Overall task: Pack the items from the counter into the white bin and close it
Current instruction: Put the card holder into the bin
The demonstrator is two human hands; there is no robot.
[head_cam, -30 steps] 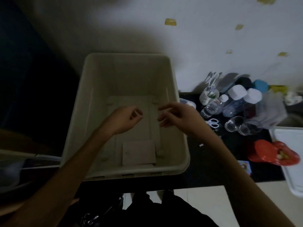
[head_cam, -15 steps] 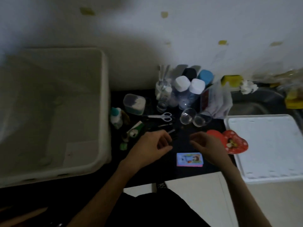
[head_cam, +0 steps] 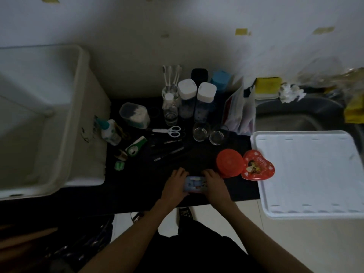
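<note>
On the dark counter (head_cam: 137, 184), near its front edge, the left hand (head_cam: 174, 185) and right hand (head_cam: 213, 184) grip a small blue box (head_cam: 195, 183) by its two ends, well apart from the open white bin (head_cam: 78, 115) at left.

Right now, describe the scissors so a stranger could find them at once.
Start at the white bin on the left of the dark counter. Right of it, before the bottles, lie the scissors: the only white-handled, two-looped thing there.
</note>
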